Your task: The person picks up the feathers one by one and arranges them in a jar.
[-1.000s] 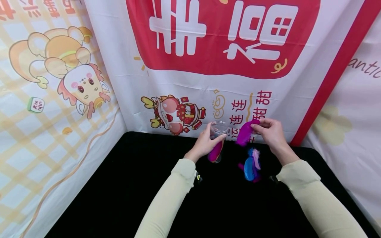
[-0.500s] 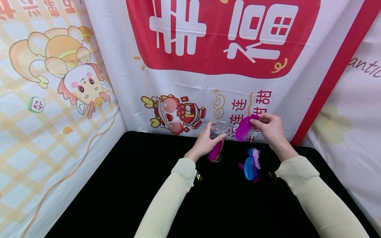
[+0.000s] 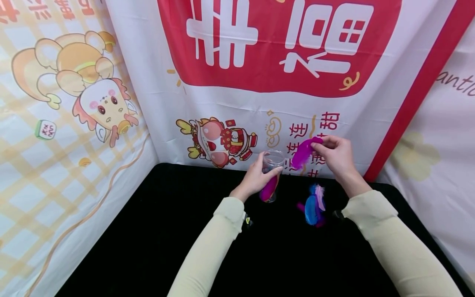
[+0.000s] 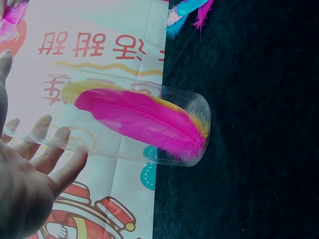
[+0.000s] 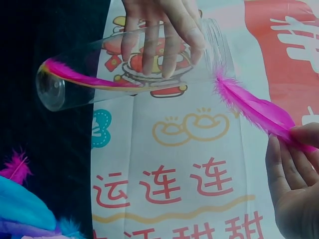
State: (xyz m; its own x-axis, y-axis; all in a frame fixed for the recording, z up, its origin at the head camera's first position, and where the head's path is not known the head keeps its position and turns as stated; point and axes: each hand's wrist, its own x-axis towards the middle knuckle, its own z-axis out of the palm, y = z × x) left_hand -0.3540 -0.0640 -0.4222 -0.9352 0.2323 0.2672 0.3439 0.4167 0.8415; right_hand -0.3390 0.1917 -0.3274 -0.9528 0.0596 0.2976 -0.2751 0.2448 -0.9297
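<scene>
My left hand grips a clear jar around its upper part, near the back edge of the table. Inside the jar lie a magenta feather and a yellow feather, their fluffy ends at the bottom. Between thumb and fingers, my right hand pinches another magenta feather by one end. That feather's fluffy end points toward the jar's mouth; in the right wrist view it overlaps the rim, and whether they touch I cannot tell.
A small pile of blue, pink, purple and magenta feathers lies on the black tabletop, below my right hand. Behind the table hangs a printed white and red cloth, close to both hands.
My right hand has risen slightly with the magenta feather, whose fluffy end has moved up and a little left. The left hand and the jar have stayed nearly still.
</scene>
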